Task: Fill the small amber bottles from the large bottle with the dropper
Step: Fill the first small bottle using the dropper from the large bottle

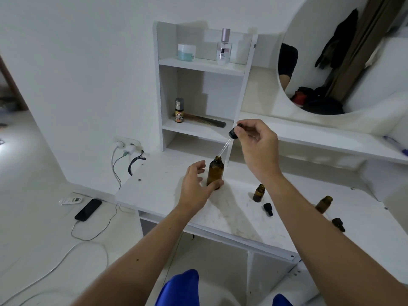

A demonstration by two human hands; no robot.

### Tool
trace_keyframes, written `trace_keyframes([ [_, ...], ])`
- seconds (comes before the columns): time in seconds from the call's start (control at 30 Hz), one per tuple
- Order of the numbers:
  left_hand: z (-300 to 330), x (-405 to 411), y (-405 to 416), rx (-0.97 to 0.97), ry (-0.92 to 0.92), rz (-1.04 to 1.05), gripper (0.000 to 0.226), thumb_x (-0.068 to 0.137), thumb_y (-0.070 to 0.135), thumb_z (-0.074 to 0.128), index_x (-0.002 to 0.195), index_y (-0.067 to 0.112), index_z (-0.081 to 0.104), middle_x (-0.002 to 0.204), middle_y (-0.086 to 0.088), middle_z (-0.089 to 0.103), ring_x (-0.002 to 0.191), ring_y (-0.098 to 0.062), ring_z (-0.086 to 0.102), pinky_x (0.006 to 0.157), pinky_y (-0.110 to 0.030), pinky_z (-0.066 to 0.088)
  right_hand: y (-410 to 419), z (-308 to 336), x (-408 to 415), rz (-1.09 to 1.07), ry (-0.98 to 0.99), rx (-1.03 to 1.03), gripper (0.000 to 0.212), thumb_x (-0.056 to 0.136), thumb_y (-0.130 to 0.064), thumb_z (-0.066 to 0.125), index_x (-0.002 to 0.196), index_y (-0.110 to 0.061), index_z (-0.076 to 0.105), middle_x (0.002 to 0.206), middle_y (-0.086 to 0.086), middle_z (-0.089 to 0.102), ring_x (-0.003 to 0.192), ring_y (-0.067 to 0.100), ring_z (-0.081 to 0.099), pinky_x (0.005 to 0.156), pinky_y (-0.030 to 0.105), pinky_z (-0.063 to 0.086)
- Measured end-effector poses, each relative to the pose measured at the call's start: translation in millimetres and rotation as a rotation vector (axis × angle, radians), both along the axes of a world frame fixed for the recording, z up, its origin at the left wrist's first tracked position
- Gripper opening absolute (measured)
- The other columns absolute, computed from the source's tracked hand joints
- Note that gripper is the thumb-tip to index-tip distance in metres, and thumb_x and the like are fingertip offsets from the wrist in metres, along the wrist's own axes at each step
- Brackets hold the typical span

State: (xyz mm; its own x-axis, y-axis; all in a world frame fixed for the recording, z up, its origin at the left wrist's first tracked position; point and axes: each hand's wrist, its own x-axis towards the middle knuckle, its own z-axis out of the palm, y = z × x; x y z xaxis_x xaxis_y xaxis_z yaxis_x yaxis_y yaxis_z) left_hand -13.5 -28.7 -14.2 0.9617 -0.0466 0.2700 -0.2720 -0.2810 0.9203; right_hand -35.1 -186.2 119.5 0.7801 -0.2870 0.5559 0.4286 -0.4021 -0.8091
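Left hand [194,186] cups the big bottle's [215,173] base with thumb and loosely curled fingers, steadying it on the table [159,173]; right hand [258,146] pinches the dropper [227,143] bulb, tip at the neck, two small bottles [258,192] waiting uncapped nearby

Dim, cool, even indoor light. Soft shadows fall toward the viewer on the desk [287,228]. Strong wide-angle bending at the edges; glare patch far left on the floor [28,184]. Focus fairly sharp.
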Motion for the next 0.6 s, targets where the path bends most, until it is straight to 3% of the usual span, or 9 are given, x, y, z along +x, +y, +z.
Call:
trace_keyframes([
  [0.1, -1.9, 5.6, -5.2, -0.028, 0.039, -0.024, 0.073, 0.081, 0.033, 0.087, 0.143, 0.016, 0.052, 0.135, 0.008, 0.06, 0.117, -0.008, 0.059, 0.098, -0.022, 0.052, 4.3, -5.1, 4.8, 0.0, 0.018, -0.035, 0.014, 0.098, -0.013, 0.072, 0.111, -0.012, 0.074, 0.102, -0.001, 0.077, 0.097, 0.01, 0.074, 0.093, 0.026, 0.061],
  [0.23, -3.3, 10.0, -7.1, -0.063, 0.048, -0.031, 0.051, 0.086, 0.024, 0.083, 0.131, 0.018, 0.061, 0.116, 0.01, 0.068, 0.104, -0.004, 0.064, 0.079, -0.006, 0.051, 7.0, -11.4, 10.4, 0.033, 0.066, -0.109, 0.014, 0.098, -0.013, 0.072, 0.111, -0.011, 0.074, 0.1, -0.003, 0.077, 0.095, 0.007, 0.074, 0.092, 0.023, 0.06],
  [0.33, -3.8, 12.4, -5.0, -0.078, 0.055, -0.031, 0.045, 0.088, 0.025, 0.081, 0.128, 0.02, 0.062, 0.11, 0.013, 0.068, 0.103, -0.004, 0.065, 0.081, -0.01, 0.053, 9.1, -16.9, 16.9, 0.025, 0.125, -0.155, 0.013, 0.095, -0.017, 0.076, 0.107, -0.013, 0.077, 0.098, -0.005, 0.078, 0.093, 0.006, 0.073, 0.089, 0.021, 0.059],
  [0.6, -7.1, 14.7, -2.3, -0.097, 0.066, -0.057, 0.041, 0.089, 0.026, 0.081, 0.126, 0.022, 0.062, 0.114, 0.01, 0.07, 0.106, -0.005, 0.066, 0.082, -0.012, 0.054, 14.6, -30.8, 24.2, -0.015, 0.226, -0.023, 0.003, 0.09, -0.017, 0.081, 0.091, -0.019, 0.082, 0.089, -0.007, 0.08, 0.087, 0.005, 0.075, 0.083, 0.017, 0.058],
])
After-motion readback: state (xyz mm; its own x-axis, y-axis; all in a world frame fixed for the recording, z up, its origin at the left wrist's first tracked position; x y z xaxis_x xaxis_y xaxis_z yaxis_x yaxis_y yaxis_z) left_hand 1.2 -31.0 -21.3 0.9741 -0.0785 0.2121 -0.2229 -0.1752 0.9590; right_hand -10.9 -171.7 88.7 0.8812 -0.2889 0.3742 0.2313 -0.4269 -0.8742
